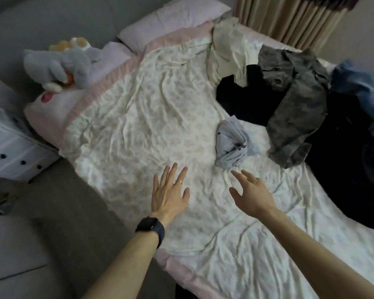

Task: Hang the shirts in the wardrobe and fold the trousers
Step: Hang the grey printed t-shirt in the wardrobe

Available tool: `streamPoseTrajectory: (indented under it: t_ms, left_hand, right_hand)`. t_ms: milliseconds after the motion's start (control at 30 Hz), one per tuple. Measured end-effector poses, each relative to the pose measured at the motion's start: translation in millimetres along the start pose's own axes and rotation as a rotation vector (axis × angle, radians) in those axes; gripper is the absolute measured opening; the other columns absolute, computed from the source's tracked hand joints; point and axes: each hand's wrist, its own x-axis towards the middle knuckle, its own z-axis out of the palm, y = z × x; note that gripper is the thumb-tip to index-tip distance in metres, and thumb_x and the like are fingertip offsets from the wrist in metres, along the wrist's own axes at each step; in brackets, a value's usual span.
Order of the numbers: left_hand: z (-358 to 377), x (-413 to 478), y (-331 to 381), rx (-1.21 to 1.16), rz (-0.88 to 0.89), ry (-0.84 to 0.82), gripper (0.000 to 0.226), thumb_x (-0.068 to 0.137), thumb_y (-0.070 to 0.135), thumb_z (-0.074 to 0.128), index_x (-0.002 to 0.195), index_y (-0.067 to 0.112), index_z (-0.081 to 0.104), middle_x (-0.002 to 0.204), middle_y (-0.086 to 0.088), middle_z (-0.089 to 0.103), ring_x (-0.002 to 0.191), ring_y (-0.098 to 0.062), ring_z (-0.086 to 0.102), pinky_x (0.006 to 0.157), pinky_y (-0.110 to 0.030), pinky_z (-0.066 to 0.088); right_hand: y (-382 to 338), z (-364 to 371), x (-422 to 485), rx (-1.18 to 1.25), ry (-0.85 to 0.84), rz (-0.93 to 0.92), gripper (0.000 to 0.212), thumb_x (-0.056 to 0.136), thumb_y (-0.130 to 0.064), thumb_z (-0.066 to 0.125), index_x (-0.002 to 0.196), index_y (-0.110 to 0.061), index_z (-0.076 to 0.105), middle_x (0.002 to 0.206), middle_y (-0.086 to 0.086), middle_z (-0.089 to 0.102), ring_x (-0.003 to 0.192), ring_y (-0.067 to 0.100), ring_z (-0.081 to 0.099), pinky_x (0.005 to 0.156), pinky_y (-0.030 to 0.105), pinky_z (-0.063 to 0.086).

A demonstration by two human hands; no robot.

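Both hands hang over the near part of the bed (138,117) and hold nothing. The left hand (170,192) is flat, palm down, its fingers straight and spread, low over the flowered cover; whether it touches the cloth I cannot tell. It wears a ring (179,181), and a dark watch (150,230) sits on the wrist. The right hand (252,192) is released too, its fingers loosely spread and pointing at a crumpled grey-blue garment (232,144), with the fingertips just short of it. That garment lies alone near the middle of the bed. The other clothes are heaped along the bed's right side: a cream garment (231,46) farthest off by the curtain (289,16), a black garment (244,98) partly under it, a camouflage garment (294,113) draped across the black one, blue denim (358,83) at the right edge, and a large dark heap (343,169) nearest the person. Which of these are shirts and which are trousers I cannot tell. Pillows (171,22) lie at the head of the bed, and a grey plush toy (61,63) rests on the left one. A white chest of drawers (11,152) stands beside the bed on the left with its drawers pushed in, so what it holds is hidden.
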Motion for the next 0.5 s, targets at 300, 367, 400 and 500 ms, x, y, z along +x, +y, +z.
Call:
streamPoseTrajectory:
  t_ms: [300,367,400,500]
  left_hand:
    - [84.3,132.1,-53.6,0.143,-0.02,-0.234,0.071,0.102,0.061,0.033,0.158,0.044,-0.007,0.161,0.01,-0.037,0.149,-0.024,-0.034,0.115,-0.071,-0.008]
    - [99.4,137.5,-60.1,0.185,-0.015,-0.243,0.075,0.101,0.063,0.032,0.156,0.045,-0.015,0.156,0.01,-0.044,0.146,-0.024,-0.039,0.113,-0.075,-0.009]
    - [104.8,137.1,-62.3,0.193,-0.013,-0.246,0.077,0.101,0.063,0.032,0.156,0.044,-0.018,0.155,0.01,-0.046,0.145,-0.024,-0.04,0.112,-0.076,-0.009]
    - [108.6,134.7,-64.3,0.195,0.003,-0.244,0.078,0.1,0.063,0.033,0.155,0.044,-0.019,0.156,0.01,-0.045,0.145,-0.025,-0.04,0.111,-0.076,-0.01]
  right_hand:
    - [6.9,52.1,172.3,-0.192,-0.166,0.066,0.062,0.096,-0.04,0.064,0.15,-0.038,0.032,0.166,0.001,0.004,0.135,0.035,0.044,0.091,0.045,0.054]
    - [11.3,64.3,194.5,-0.272,-0.184,0.077,0.061,0.097,-0.037,0.064,0.149,-0.035,0.033,0.164,0.001,0.01,0.137,0.034,0.041,0.09,0.044,0.053]
    - [13.4,72.0,202.1,-0.295,-0.184,0.084,0.057,0.097,-0.032,0.063,0.147,-0.032,0.036,0.159,0.004,0.021,0.133,0.035,0.043,0.089,0.044,0.052]
    - [20.9,87.7,207.0,-0.279,-0.065,0.055,0.033,0.097,-0.014,0.056,0.13,-0.017,0.057,0.123,0.013,0.054,0.109,0.038,0.056,0.083,0.042,0.051]
